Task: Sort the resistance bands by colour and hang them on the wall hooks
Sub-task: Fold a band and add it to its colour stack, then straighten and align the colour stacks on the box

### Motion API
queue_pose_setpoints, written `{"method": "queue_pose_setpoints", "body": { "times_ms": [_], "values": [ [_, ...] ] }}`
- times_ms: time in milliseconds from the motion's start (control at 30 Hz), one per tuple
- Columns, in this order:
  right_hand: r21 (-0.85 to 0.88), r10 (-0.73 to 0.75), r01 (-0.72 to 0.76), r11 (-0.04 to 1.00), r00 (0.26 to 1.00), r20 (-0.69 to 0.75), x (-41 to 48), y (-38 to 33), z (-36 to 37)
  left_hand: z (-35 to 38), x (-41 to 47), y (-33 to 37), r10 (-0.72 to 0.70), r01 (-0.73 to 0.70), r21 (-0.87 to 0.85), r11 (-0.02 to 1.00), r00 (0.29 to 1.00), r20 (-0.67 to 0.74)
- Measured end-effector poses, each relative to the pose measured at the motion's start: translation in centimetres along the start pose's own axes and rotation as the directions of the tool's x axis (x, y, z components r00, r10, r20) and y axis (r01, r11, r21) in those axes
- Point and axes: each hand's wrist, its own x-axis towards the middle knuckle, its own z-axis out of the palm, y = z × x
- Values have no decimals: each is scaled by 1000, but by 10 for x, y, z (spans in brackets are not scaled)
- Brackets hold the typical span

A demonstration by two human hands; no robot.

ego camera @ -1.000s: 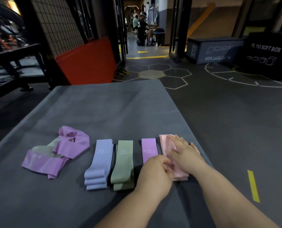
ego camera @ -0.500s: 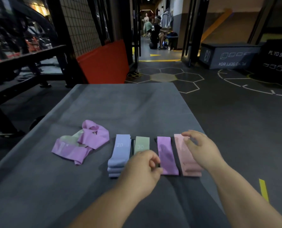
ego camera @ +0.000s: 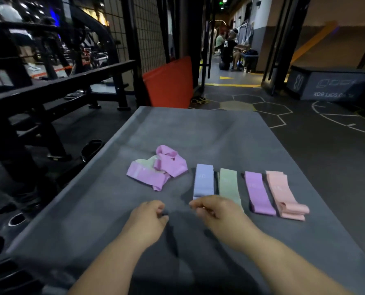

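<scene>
left hand (ego camera: 147,218) curled, empty, over the mat (ego camera: 198,128) — right hand (ego camera: 217,211) curled at the blue band (ego camera: 203,182), grip unclear.

My right hand (ego camera: 220,213) hides the near ends of the blue band (ego camera: 203,182) and green band (ego camera: 228,186), their printed numbers blur unreadably, and tangled pink bands (ego camera: 171,167) half bury a pale band (ego camera: 145,163).

Plainly a gym: black steel rack (ego camera: 49,86) at left, red mat (ego camera: 168,81) leaning on wire mesh (ego camera: 149,28), grey plyo box (ego camera: 330,86), hexagon markings (ego camera: 272,108) painted on dark rubber floor (ego camera: 326,156), resistance bands (ego camera: 228,184) laid out.
</scene>
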Motion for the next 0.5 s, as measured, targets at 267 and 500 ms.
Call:
{"method": "queue_pose_setpoints", "body": {
  "times_ms": [267,500],
  "values": [
    [-12,58,-57,998,995,76,49,-65,46,-19,3,-18,13,-17,112,994,999,40],
    [-17,236,-236,972,972,-6,131,-68,61,-21,12,-22,31,-40,156,987,998,60]
  ]
}}
